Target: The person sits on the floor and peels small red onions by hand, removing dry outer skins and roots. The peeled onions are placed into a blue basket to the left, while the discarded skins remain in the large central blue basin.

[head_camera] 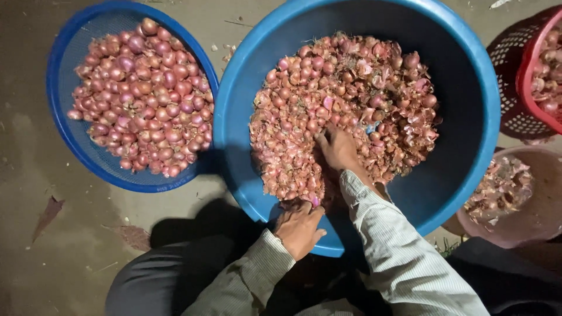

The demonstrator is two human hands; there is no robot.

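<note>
Head view, looking straight down at a seated person's lap and the ground beyond it. Item one: a large blue basin (pixel 468 117), centre, holding a mound of small reddish shallots mixed with loose papery skins (pixel 345 99); the heap sits toward the near-left of the bowl, within easy reach of both arms, leaving bare blue wall on the right and far sides. Item two: the right hand (pixel 336 149), striped sleeve pushed forward, fingers dug into the near edge of the mound and partly buried, so whether they close on a bulb cannot be told. Item three: the left hand (pixel 300 228), resting over the basin's near rim with fingers curled on the edge, apparently steadying the bowl; a pinkish bulb shows just at its fingertips, but no firm grasp on it is visible. Item four: a blue mesh basket (pixel 64 64), far left, just beside the basin, filled with smoother, glossier purple-pink shallots (pixel 143 99), evidently kept apart from the skin-littered heap. Item five: a red mesh basket (pixel 530 64), far right edge, partly cut off, holding more bulbs. Item six: a brownish bucket (pixel 541 222), near right, partly under the basin's rim, holding loose peelings. Ground: dull concrete (pixel 35 246) with scattered skin scraps and a dry leaf.
</note>
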